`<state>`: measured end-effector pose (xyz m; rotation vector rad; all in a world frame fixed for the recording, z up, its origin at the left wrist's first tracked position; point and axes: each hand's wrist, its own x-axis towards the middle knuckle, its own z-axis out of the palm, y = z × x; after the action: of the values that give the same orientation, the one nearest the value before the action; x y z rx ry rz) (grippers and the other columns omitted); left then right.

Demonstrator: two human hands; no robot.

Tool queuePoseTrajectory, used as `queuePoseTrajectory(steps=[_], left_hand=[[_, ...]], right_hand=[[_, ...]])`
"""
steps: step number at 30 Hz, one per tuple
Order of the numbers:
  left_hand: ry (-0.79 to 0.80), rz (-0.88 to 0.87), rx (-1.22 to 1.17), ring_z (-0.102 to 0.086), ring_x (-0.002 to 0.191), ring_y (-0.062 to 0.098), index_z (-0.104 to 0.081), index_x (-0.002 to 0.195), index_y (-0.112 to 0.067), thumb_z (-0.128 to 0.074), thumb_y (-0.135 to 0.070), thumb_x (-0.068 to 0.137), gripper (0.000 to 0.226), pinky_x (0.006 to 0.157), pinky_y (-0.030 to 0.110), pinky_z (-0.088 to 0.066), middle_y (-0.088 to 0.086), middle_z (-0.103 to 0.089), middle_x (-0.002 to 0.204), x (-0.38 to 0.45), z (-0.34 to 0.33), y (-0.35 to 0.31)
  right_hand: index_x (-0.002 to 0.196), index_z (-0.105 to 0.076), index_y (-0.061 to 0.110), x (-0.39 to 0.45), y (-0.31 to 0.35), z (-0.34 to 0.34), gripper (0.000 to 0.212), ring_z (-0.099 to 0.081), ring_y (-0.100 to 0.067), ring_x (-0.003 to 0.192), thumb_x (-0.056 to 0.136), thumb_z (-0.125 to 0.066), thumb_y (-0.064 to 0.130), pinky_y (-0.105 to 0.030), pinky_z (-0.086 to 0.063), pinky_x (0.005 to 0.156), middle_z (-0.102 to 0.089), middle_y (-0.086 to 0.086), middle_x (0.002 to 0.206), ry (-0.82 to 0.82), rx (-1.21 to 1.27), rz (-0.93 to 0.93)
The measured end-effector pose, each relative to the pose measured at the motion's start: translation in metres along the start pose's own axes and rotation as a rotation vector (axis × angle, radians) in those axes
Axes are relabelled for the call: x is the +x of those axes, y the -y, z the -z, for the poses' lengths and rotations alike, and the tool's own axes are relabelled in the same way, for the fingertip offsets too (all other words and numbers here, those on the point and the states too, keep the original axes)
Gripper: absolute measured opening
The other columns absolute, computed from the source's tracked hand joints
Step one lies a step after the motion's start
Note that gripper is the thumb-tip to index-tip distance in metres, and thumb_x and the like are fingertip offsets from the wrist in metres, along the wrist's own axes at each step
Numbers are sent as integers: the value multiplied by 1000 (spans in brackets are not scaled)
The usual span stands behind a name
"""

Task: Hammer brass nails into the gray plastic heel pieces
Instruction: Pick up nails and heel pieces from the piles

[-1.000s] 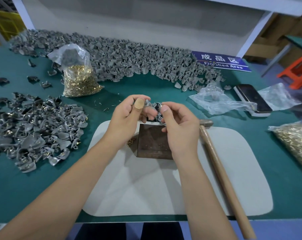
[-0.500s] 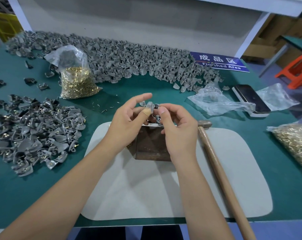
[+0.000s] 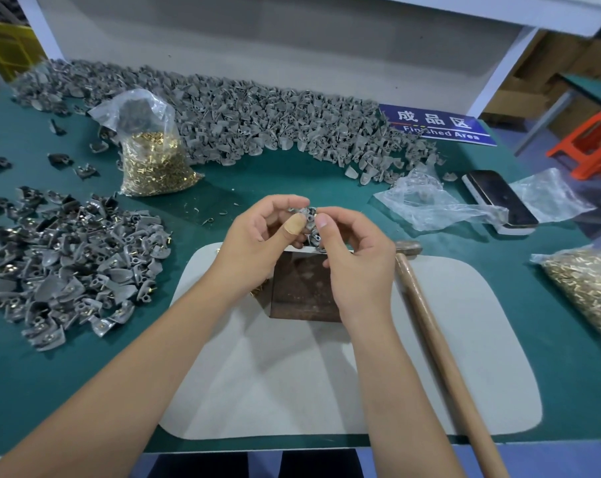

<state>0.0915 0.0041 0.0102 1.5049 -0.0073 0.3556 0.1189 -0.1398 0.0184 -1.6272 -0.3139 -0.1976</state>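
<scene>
Above the dark block (image 3: pixel 304 291), both hands pinch a small cluster of gray heel pieces (image 3: pixel 308 222).

On the near white mat (image 3: pixel 292 384), bare room lies between the forearms; the hammer (image 3: pixel 433 343) lies along its right side. The left hand (image 3: pixel 257 243) and right hand (image 3: pixel 354 257) curl round the cluster. Left, a pile of nailed pieces (image 3: pixel 68 263); beyond, a bag of brass nails (image 3: pixel 154 160) and a long heap (image 3: pixel 257 122) by the bench's (image 3: pixel 33 374) far edge.

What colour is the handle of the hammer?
The hammer handle is light brown, bare wood, seen in the head view, lying right of the right hand.
</scene>
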Motion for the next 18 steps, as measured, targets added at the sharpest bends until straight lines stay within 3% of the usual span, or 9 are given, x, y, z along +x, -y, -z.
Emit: queuePoseTrajectory(steps=[6,12,14,16,18], left_hand=[[-16,-106,142,-71,89,8,-70,109,-22,-65,-15,100,13,81,21,-55,-7,-76,101,-1,2,-1],[-78,-209,323,-72,96,7,-72,106,-29,-69,-14,97,17,88,20,-54,-18,-75,103,-5,-1,0],[-90,-227,354,-72,94,7,-73,105,-26,-69,-14,96,16,87,20,-54,-17,-75,100,-5,0,0],[-94,-256,392,-71,93,7,-75,105,-21,-70,-11,96,14,88,20,-54,-14,-76,96,-4,2,-1],[-92,-268,442,-71,91,8,-76,104,-16,-70,-8,95,13,86,21,-54,-13,-76,97,-5,4,0]], right_hand=[[97,-79,26,-1,1,0,9,-71,-11,89,94,-74,18,-53,-61,75,-76,10,92,-20,-17,-25],[91,-78,31,-3,4,-1,21,-69,-15,88,89,-78,11,-53,-60,71,-73,9,89,-33,-50,6],[92,-79,28,-3,3,-1,18,-69,-14,88,89,-78,10,-46,-60,74,-73,8,89,-30,-58,9],[92,-82,21,-1,2,0,15,-69,-10,85,87,-78,7,-27,-56,78,-73,6,88,-12,-79,29],[91,-83,15,1,1,0,13,-68,-9,82,86,-78,4,-16,-49,78,-73,4,85,18,-134,52]])
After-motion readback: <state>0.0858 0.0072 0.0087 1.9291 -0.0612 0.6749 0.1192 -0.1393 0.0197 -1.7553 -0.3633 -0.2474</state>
